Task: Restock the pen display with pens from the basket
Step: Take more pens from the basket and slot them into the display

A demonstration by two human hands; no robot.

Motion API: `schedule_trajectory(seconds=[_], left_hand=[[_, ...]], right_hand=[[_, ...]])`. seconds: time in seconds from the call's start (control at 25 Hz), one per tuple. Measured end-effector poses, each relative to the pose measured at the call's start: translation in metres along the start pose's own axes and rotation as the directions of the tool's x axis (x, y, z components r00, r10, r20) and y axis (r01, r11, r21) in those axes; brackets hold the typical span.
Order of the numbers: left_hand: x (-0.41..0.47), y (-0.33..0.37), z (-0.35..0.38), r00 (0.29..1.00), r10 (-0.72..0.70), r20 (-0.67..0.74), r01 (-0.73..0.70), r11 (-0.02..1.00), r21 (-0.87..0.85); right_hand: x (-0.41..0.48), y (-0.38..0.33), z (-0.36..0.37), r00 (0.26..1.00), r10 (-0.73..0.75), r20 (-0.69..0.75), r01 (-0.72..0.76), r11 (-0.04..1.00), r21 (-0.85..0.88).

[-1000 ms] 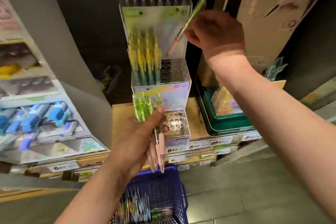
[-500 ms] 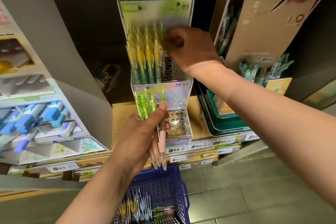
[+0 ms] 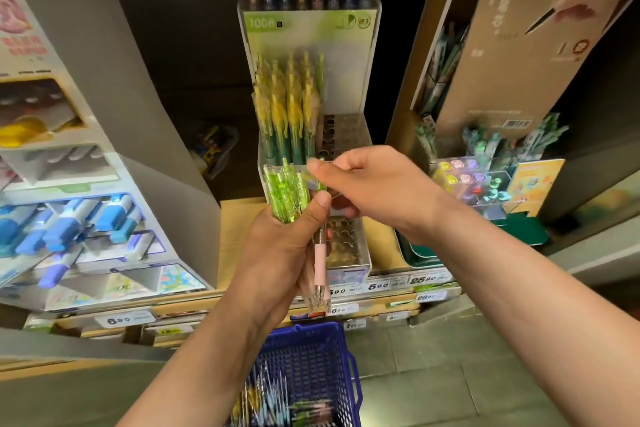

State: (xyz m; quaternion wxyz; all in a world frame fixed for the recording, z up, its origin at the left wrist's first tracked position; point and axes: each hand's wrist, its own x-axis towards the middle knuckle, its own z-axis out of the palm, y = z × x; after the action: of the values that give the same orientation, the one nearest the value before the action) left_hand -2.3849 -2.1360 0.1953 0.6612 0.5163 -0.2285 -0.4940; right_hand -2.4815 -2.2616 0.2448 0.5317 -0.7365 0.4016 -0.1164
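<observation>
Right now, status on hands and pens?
Left hand clutching green pen bundle. Right hand pinching one pen from it. Display slots open, unobstructed.

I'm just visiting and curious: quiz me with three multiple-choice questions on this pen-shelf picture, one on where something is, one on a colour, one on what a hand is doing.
1. Where is the blue basket?
A. On the top shelf
B. Low down, beneath the hands
C. Right of the brown display

2. What colour are the tops of the pens in the left hand?
A. Bright green
B. Red
C. Black

3. What is the right hand doing?
A. Hanging open at the side
B. Resting in the basket
C. Pinching one pen at the top of the bunch of pens

Answers: B, the basket sits at the bottom of the view under both arms; A, the clear caps above the fist are green; C, its fingertips close on a pen top beside the left thumb.
</observation>
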Motion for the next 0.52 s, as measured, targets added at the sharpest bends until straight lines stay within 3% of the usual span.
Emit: schedule_trajectory(seconds=[0.12, 0.2, 0.4, 0.52], left_hand=[[0.000, 0.000, 0.001, 1.000, 0.026, -0.005, -0.026, 0.999, 0.026], [0.001, -0.001, 0.000, 1.000, 0.006, -0.007, -0.005, 0.999, 0.042], [0.001, 0.000, -0.002, 0.997, -0.069, -0.022, 0.066, 0.992, -0.105], [0.003, 0.000, -0.003, 0.997, -0.081, -0.016, 0.076, 0.979, -0.187]], right_hand=[[-0.008, 0.000, -0.003, 0.989, 0.061, 0.132, -0.092, 0.966, 0.243], [-0.010, -0.004, -0.008, 0.988, 0.069, 0.139, -0.113, 0.933, 0.341], [0.008, -0.026, -0.038, 0.964, 0.072, -0.257, 0.058, 0.883, 0.465], [0.031, -0.041, -0.057, 0.906, -0.075, -0.416, 0.234, 0.909, 0.345]])
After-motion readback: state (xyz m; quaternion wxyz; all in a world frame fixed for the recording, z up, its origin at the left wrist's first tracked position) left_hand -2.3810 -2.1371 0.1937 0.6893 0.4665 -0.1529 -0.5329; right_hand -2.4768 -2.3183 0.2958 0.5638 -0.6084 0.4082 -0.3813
